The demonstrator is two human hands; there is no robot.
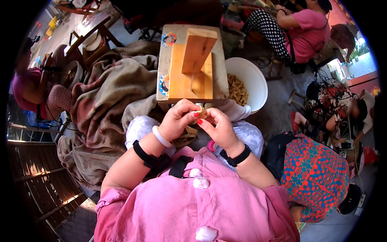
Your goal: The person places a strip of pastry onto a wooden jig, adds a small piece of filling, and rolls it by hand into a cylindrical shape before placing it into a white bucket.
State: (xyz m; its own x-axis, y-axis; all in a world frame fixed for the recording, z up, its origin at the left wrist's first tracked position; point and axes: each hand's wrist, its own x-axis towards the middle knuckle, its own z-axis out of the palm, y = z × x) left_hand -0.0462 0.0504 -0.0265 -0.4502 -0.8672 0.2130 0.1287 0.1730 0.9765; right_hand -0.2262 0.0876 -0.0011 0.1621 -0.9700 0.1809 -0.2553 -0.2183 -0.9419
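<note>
Between the fingertips of my left hand point(181, 116) and my right hand point(217, 124) is a small tan piece point(201, 113), its material too small to tell. Both hands pinch it just in front of a small table point(163, 63). On that table stands a wooden fixture point(177, 84) with a flat base, an upright block point(198, 45) and a thin metal rod point(192, 80). Tan strips point(189, 136) hang or lie below my hands, partly hidden by them. A white bucket point(257, 81) to the right holds many tan twisted pieces point(237, 90).
Brown blankets point(112, 87) lie heaped at the left. Several people sit nearby: one in a pink shirt point(308, 33) at upper right, one in a patterned top point(316, 175) at lower right, one at far left point(27, 87). A small wooden stool point(296, 98) stands at the right.
</note>
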